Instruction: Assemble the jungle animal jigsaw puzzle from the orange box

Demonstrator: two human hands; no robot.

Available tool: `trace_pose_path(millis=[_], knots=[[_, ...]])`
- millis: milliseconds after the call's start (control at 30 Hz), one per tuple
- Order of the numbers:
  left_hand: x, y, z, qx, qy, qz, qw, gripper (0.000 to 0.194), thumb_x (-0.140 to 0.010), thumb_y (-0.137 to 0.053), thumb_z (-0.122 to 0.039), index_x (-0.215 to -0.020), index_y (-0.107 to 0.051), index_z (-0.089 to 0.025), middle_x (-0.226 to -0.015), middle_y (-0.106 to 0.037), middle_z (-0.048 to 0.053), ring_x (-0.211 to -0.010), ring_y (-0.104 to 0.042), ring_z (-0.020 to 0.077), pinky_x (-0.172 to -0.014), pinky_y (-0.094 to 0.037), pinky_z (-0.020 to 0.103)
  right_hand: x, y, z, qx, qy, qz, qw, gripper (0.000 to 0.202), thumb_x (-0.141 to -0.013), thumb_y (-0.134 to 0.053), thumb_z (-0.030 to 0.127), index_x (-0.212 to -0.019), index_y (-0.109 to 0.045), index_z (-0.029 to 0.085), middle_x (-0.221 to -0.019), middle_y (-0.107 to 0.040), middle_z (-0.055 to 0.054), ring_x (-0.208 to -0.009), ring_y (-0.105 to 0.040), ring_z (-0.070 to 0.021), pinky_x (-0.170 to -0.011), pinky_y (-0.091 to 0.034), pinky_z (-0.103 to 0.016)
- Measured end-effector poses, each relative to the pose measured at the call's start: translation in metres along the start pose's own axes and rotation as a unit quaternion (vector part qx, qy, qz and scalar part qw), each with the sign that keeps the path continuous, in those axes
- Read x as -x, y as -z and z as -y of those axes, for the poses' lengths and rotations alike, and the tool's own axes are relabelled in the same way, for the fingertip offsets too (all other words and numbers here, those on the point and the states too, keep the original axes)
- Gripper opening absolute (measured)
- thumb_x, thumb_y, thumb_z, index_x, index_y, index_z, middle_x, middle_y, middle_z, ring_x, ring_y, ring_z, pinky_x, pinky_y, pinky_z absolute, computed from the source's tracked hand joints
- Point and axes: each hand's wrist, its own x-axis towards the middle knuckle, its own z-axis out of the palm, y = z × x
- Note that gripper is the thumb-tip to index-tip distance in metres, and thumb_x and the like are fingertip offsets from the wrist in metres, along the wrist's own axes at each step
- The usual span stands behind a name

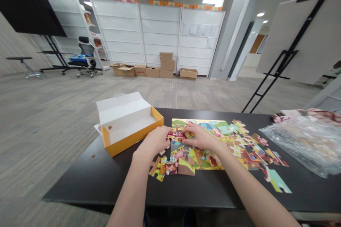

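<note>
A colourful puzzle picture (210, 125) lies on the black table (170, 191), with loose jigsaw pieces (253, 150) heaped over its right side and more pieces (172, 166) at its lower left. Near the picture's upper left, a red piece with a white-framed window (179, 134) sits between my two hands. The fingers of my left hand (160, 140) are closed at the piece's left end. From the right, my right hand (198, 136) has its thumb and fingers curled round the other end of that same piece.
An open yellow box (133, 139) with a white lid stands left of the puzzle. At the right lie a clear plastic bag (303, 138) and a pinkish cloth (314, 114). Cardboard boxes (167, 65) and white shelves are beyond the table.
</note>
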Motion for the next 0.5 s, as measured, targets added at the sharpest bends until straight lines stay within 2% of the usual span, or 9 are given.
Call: trace_pose_path(millis=[167,500], knots=[[-0.0029,-0.0022,-0.002,0.006,-0.017,0.007,1.0,0.033,-0.078,-0.058,-0.013,-0.106,-0.074,-0.022,-0.107,-0.075,0.008,-0.097,-0.07,0.0238,-0.085,-0.052,0.03,-0.0003,0.0,0.0011,0.003,-0.007,0.002,1.0,0.021,-0.083,-0.078,0.033,-0.098,-0.073,0.02,-0.096,-0.068,-0.007,-0.097,-0.062,-0.0243,-0.089,-0.047,-0.038],[-0.0028,0.0022,-0.0088,-0.016,0.025,0.02,0.999,0.032,-0.078,-0.06,-0.016,-0.106,-0.075,-0.023,-0.106,-0.074,0.01,-0.097,-0.07,0.027,-0.083,-0.053,0.034,0.0005,-0.0006,-0.0006,0.0,-0.014,0.004,1.0,0.021,-0.084,-0.077,0.034,-0.098,-0.072,0.02,-0.095,-0.067,-0.007,-0.098,-0.061,-0.0245,-0.09,-0.047,-0.038]])
